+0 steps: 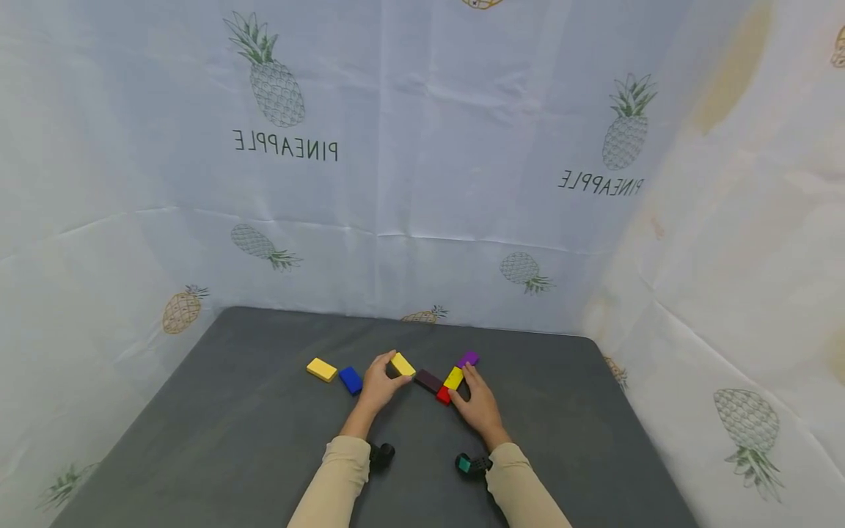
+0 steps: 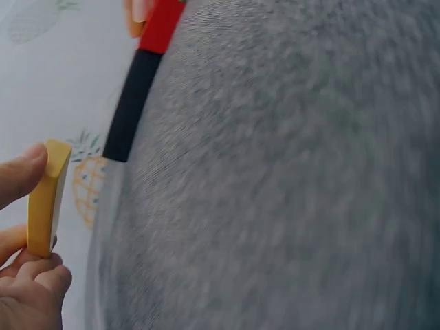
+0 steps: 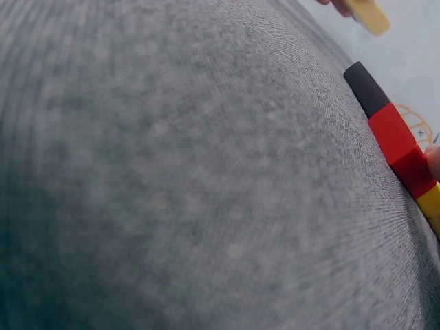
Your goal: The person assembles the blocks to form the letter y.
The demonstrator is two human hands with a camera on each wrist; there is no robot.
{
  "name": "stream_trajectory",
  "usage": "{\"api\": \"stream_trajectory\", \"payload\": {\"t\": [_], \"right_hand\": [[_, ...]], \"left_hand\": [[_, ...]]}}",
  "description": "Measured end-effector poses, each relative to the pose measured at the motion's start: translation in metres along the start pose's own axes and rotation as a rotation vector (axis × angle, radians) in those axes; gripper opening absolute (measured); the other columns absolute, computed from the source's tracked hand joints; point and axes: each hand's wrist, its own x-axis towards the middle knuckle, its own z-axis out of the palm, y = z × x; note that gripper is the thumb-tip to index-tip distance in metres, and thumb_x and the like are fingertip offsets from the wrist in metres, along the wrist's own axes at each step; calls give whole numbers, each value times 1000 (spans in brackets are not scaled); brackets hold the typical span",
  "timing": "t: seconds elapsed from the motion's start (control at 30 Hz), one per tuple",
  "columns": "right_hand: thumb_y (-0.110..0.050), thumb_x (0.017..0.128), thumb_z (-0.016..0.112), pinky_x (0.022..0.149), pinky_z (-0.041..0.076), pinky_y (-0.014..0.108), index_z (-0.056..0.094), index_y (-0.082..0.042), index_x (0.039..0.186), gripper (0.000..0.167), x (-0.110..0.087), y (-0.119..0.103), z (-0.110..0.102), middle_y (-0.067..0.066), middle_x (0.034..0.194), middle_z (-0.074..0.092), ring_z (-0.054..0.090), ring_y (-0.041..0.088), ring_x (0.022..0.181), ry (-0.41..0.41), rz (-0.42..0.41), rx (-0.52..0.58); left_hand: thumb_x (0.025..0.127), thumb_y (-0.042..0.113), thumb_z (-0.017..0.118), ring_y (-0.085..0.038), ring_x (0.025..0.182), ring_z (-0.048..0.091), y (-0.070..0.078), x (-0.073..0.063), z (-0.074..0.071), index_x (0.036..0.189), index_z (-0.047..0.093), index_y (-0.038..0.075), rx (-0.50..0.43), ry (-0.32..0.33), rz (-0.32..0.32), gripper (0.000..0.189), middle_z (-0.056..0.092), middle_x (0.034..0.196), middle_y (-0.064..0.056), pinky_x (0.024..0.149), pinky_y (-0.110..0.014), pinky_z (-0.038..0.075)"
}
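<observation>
My left hand (image 1: 378,386) pinches a yellow block (image 1: 403,364) between thumb and fingers. In the left wrist view that yellow block (image 2: 44,203) stands on end in the grip, apart from the dark block (image 2: 132,106). A bent row lies to its right: a dark brown or black block (image 1: 428,380), a red block (image 1: 444,395), a second yellow block (image 1: 452,378) and a purple block (image 1: 469,358). Along the row's right side lies my right hand (image 1: 482,407), its thumb at the red block (image 3: 392,134) and its fingers, fairly straight, beside the yellow and purple ones.
Left of my left hand are a blue block (image 1: 351,380) and another yellow block (image 1: 321,369). The dark grey table (image 1: 251,455) ends at a white pineapple-print curtain (image 1: 429,183) behind and at both sides. Each wrist carries a black camera mount (image 1: 381,456).
</observation>
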Motion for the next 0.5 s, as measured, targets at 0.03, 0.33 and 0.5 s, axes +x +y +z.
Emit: {"api": "stream_trajectory", "payload": {"t": [0.03,0.33,0.5], "right_hand": [[-39,88,63,107,35,55,43,-2,142,68,0,0,0,13,150,37,39,36,134,4,-4,8],[-39,88,63,107,35,55,42,-4,143,68,-1,0,1,12,151,37,39,35,135,3,12,7],[-39,89,62,107,34,55,42,-4,143,67,-1,-1,1,12,151,37,39,35,135,3,10,11]], "left_hand": [[79,14,77,-40,121,49,0,1,2,136,46,-5,5,4,-5,67,50,134,-24,97,-52,44],[79,13,77,-40,124,47,-3,11,15,137,46,-4,29,36,-97,67,48,135,-23,99,-52,44],[80,14,76,-41,125,46,-4,14,20,136,46,-5,44,39,-114,66,47,136,-24,100,-53,43]]}}
